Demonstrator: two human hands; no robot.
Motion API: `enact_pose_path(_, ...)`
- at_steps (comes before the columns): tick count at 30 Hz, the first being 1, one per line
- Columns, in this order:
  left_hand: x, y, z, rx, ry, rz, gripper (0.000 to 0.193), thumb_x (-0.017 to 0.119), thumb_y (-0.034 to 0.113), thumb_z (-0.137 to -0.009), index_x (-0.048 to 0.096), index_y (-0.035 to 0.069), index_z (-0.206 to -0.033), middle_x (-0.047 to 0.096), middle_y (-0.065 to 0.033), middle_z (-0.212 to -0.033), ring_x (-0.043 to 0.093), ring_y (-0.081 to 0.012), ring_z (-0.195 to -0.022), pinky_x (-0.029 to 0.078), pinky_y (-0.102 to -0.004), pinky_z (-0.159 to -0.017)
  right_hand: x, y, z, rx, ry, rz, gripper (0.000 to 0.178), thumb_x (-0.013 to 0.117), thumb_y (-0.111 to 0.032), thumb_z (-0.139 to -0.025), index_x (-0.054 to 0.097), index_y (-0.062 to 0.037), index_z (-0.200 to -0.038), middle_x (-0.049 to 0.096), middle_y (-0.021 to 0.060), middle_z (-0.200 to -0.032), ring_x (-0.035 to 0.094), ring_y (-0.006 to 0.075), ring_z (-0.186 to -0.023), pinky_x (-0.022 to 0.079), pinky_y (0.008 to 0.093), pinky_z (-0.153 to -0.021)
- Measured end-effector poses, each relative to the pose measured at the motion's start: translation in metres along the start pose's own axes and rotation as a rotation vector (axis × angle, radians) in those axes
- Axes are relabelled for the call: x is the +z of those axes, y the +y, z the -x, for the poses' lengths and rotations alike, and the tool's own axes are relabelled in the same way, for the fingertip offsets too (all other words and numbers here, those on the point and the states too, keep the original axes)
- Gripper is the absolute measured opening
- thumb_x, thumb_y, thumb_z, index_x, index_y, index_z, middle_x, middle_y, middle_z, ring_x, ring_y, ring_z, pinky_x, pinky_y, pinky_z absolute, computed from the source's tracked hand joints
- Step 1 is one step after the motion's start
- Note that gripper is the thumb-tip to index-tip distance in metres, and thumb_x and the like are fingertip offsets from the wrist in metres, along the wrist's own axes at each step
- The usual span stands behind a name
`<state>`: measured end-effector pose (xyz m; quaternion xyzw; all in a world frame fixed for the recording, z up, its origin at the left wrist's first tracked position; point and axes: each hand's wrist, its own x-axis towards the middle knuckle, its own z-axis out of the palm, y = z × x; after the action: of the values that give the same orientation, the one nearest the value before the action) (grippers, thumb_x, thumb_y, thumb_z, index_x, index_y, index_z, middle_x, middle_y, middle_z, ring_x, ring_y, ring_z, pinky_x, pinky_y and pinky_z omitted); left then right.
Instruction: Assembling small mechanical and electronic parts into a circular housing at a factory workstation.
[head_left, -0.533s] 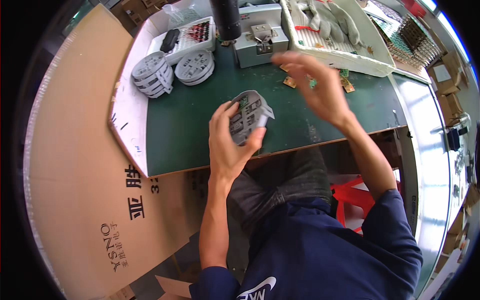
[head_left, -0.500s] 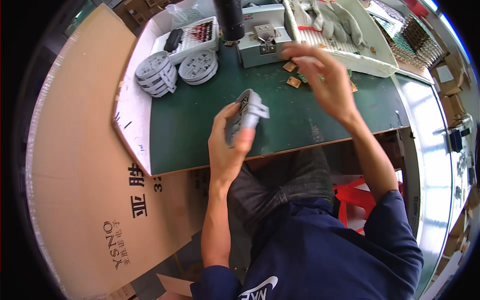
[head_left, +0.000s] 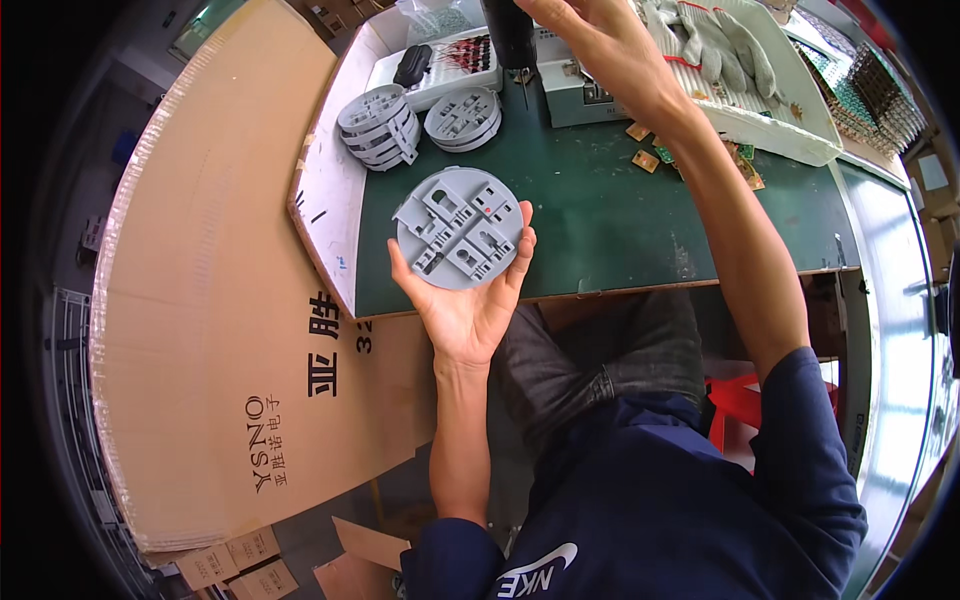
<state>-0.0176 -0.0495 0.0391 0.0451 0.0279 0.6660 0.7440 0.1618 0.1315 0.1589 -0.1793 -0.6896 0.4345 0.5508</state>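
My left hand grips a round grey plastic housing by its rim, fingers and thumb on opposite sides. The slotted, compartmented inner face is turned up, with a tiny red spot on it. At the upper edge, my right hand is at a black electric screwdriver, its thumb against the tool's side; the other fingers are partly cut off by the frame. The screwdriver points down, its thin bit above the green tabletop. Left of it stand two stacks of similar housings, a taller stack and a lower stack.
Behind the stacks lies a white tray with red-and-black wired parts and a black object. A silver metal box stands by the screwdriver. Small circuit boards lie before a white bin holding grey gloves. Large cardboard borders the left.
My right hand has moved up and left to the screwdriver. My left hand has turned the housing from edge-on to face-up. The whole view has shifted slightly.
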Motion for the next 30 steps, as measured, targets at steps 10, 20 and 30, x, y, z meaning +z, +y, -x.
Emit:
enact_pose_path(10,0.002,-0.010,-0.001,0.058,0.049,-0.071,0.091,0.072,0.066,-0.086,0.045,0.008,-0.151,0.045,-0.0238,-0.147,0.043,-0.0472,-0.137,0.049,-0.0567,-0.111,0.000,-0.023,-0.012,0.118,-0.055,0.024,0.075,0.061,-0.030,-0.107,0.019,0.0002,-0.162,0.065,0.0189,-0.120,0.063,0.0184,-0.099,0.054,0.0320,-0.079)
enact_pose_path(20,-0.001,0.015,0.007,0.117,0.065,-0.136,0.085,0.070,0.063,-0.090,0.046,0.008,-0.149,0.047,-0.0219,-0.146,0.046,-0.0470,-0.136,0.050,-0.0565,-0.110,0.022,0.022,-0.011,-0.189,-0.132,-0.070,0.066,0.062,-0.026,-0.106,0.029,-0.0009,-0.157,0.064,0.0089,-0.100,0.060,0.0124,-0.085,0.051,0.0276,-0.070)
enact_pose_path(30,-0.007,0.032,0.014,0.099,0.040,-0.098,0.083,0.069,0.063,-0.091,0.046,0.007,-0.148,0.049,-0.0205,-0.145,0.046,-0.0465,-0.136,0.051,-0.0558,-0.109,0.039,-0.014,-0.024,0.110,-0.060,-0.042,0.050,0.064,-0.037,-0.104,0.054,0.0048,-0.131,0.067,0.0098,-0.099,0.065,0.0126,-0.080,0.053,0.0266,-0.067)
